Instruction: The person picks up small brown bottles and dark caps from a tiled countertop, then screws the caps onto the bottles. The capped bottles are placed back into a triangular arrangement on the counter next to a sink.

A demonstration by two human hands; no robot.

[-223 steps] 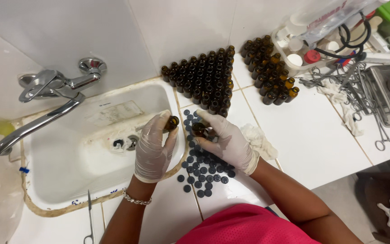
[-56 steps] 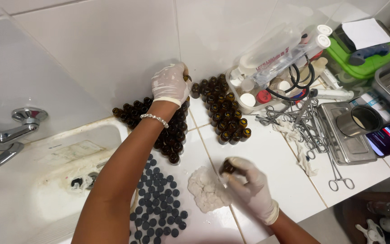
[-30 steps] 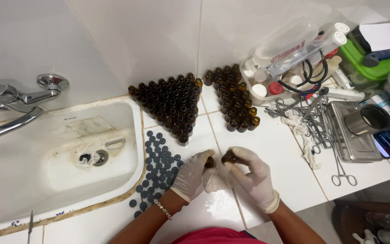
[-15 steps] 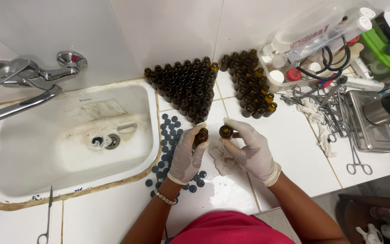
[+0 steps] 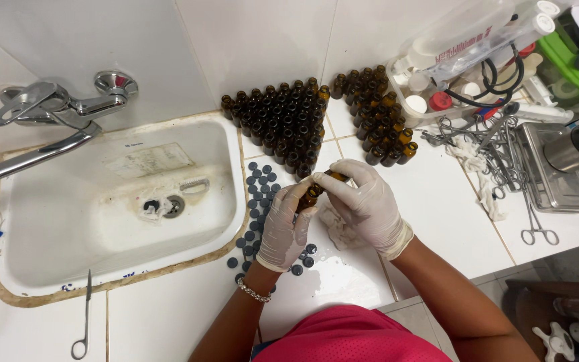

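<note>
Hands: gloved left hand (image 5: 284, 228) and right hand (image 5: 368, 204) together, gripping one amber bottle (image 5: 311, 196).
Table (image 5: 437, 201): white tile.
Sink (image 5: 55, 248): nine o'clock.
Wall (image 5: 249, 40): twelve o'clock.

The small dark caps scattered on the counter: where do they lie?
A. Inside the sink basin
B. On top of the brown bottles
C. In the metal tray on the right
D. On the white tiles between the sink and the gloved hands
D: the dark caps lie loose on the tiled counter, just right of the sink rim and beside and under the left hand.
</note>
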